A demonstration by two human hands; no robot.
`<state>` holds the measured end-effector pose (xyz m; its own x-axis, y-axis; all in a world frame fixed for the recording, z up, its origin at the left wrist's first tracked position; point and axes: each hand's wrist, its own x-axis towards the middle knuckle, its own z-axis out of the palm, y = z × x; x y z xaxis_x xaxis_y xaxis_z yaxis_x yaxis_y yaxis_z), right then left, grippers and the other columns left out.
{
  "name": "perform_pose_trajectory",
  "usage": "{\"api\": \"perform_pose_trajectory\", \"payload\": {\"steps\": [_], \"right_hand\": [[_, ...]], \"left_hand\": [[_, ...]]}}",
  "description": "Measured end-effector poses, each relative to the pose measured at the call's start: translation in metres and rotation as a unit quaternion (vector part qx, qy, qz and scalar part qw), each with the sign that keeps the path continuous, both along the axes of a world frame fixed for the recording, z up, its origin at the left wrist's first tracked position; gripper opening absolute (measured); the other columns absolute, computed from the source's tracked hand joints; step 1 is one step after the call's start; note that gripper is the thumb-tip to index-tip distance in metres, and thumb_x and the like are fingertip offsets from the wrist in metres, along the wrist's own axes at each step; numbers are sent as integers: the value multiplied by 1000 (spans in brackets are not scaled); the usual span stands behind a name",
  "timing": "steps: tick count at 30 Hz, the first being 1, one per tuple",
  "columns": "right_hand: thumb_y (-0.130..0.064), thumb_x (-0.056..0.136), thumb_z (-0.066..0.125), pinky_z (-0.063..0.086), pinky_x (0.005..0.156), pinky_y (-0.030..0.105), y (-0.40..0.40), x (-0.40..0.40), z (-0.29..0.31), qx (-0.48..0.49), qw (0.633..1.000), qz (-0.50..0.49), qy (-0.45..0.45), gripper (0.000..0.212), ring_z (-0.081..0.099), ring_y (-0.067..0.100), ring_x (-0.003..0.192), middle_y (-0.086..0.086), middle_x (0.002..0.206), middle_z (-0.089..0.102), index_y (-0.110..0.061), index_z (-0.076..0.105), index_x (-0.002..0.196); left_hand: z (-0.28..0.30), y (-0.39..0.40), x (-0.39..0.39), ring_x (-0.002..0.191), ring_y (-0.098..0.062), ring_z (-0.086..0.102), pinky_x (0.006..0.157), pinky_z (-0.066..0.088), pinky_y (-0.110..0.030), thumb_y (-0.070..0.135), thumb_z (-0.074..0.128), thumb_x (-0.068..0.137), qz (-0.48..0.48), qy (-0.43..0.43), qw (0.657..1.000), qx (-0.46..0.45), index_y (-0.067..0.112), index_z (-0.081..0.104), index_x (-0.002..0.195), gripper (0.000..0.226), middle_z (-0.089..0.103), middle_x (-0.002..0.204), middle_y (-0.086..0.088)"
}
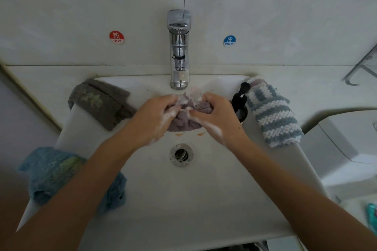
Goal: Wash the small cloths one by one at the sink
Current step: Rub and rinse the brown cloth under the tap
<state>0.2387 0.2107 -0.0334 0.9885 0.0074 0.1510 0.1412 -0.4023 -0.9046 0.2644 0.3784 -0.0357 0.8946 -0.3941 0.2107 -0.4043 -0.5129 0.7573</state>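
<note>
Over the white sink [155, 199], just in front of the chrome tap [179, 51], both my hands bunch up a soapy mauve cloth [184, 119]. My left hand [155, 117] grips its left side and my right hand [214, 115] grips its right side; foam covers the fingers. No water runs from the tap. A grey-brown stained cloth [100, 102] lies on the sink's left rim. A blue cloth [51, 173] hangs over the near left rim, partly behind my left forearm. A blue-and-white striped cloth [273, 112] lies on the right rim.
A black pump bottle [240, 102] stands on the right rim, close to my right hand. The drain [181, 155] is open in the basin's middle. Red HOT [116, 37] and blue COLD [229, 41] stickers sit on the wall. A toilet [346, 144] stands to the right.
</note>
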Motion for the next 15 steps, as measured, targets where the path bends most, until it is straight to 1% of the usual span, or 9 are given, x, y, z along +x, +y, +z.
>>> {"api": "perform_pose_trajectory", "payload": {"steps": [2, 3, 6, 7, 9, 10, 12, 13, 15], "right_hand": [[-10, 87, 69, 30, 45, 11, 0, 0, -2, 7, 1000, -25, -12, 43, 39, -1, 43, -21, 42, 42, -23, 38, 60], [-10, 87, 68, 29, 45, 12, 0, 1, -2, 11, 999, -41, -16, 44, 39, -1, 43, -21, 42, 42, -23, 36, 61], [-11, 88, 67, 31, 45, 17, 0, 5, -5, 58, 995, -78, -14, 42, 35, 2, 46, -16, 47, 40, -22, 34, 62], [-13, 89, 66, 31, 42, 19, 0, 6, -5, 87, 992, -93, -6, 41, 35, 5, 46, -13, 52, 39, -19, 34, 64], [-16, 91, 65, 28, 36, 19, -1, 8, -4, 149, 981, -122, 19, 39, 33, 9, 45, 0, 58, 37, -16, 34, 68], [-18, 92, 65, 27, 34, 19, -1, 9, -4, 177, 975, -134, 28, 37, 33, 11, 44, 3, 58, 37, -15, 36, 69], [-22, 93, 63, 26, 34, 18, 2, 8, -6, 204, 966, -156, 43, 35, 36, 14, 43, 4, 57, 40, -14, 39, 69], [-24, 95, 62, 25, 34, 18, 5, 7, -7, 208, 964, -160, 50, 34, 38, 15, 42, 3, 56, 42, -14, 42, 68], [-23, 98, 57, 24, 34, 17, 14, 0, -10, 209, 964, -150, 61, 31, 40, 13, 41, 1, 53, 45, -13, 48, 70]], "left_hand": [[-6, -5, -1, 72, -20, 62, 68, 50, -47, 22, 44, 101, 9, -14, 1000, 20, 16, 53, 82, 22, 63, 76, -9], [-6, -7, -2, 75, -25, 63, 70, 50, -50, 31, 41, 101, 16, -20, 999, 33, 14, 53, 90, 23, 64, 79, -11], [-5, -14, -11, 81, -22, 63, 74, 51, -44, 62, 28, 89, 36, -37, 997, 63, 22, 54, 111, 53, 66, 87, -4], [-4, -17, -15, 84, -22, 63, 76, 51, -43, 65, 25, 87, 35, -49, 995, 78, 26, 53, 121, 58, 68, 92, -2], [-5, -24, -20, 89, -23, 64, 77, 49, -38, 59, 28, 94, 31, -64, 991, 114, 31, 48, 132, 51, 70, 97, -3], [-6, -29, -21, 88, -23, 63, 74, 47, -35, 53, 31, 97, 33, -71, 989, 123, 30, 48, 132, 45, 70, 96, -3], [-9, -38, -25, 82, -22, 63, 68, 45, -33, 44, 36, 99, 56, -88, 989, 109, 26, 55, 119, 33, 69, 87, -2], [-10, -42, -27, 78, -22, 63, 68, 46, -34, 41, 35, 99, 71, -90, 989, 88, 23, 57, 109, 30, 68, 80, -1], [-15, -48, -26, 73, -24, 62, 66, 47, -35, 38, 32, 100, 109, -53, 992, 40, 21, 54, 86, 32, 61, 70, 0]]}}
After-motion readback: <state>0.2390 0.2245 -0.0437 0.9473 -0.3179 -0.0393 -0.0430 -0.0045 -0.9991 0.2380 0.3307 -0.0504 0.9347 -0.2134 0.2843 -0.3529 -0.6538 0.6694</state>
